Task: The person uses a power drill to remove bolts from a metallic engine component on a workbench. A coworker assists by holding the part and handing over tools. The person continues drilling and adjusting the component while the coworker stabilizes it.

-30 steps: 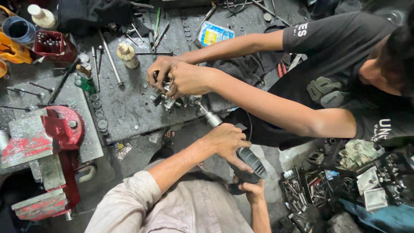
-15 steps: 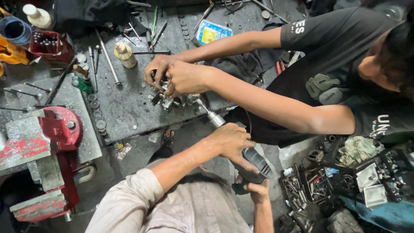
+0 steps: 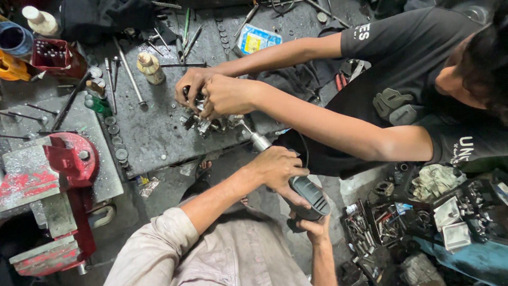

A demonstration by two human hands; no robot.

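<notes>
While the left hand (image 3: 275, 167) wraps its grip tight around the neck of a grey power tool (image 3: 299, 188), the right hand (image 3: 312, 228) cups the tool's rear end from below, fingers closed on the housing. Its metal nose points up toward a small metal assembly (image 3: 206, 123) sitting near the front edge of the grimy counter (image 3: 153, 137). A co-worker in a black shirt leans in from the right, both of that person's hands (image 3: 211, 92) pressed on the assembly, holding it down. Farther left on the counter lie a row of washers (image 3: 117, 143), a long steel rod (image 3: 128, 71) and a small tan bottle (image 3: 151, 68). A red bench vise (image 3: 66, 164) stands at the left corner.
</notes>
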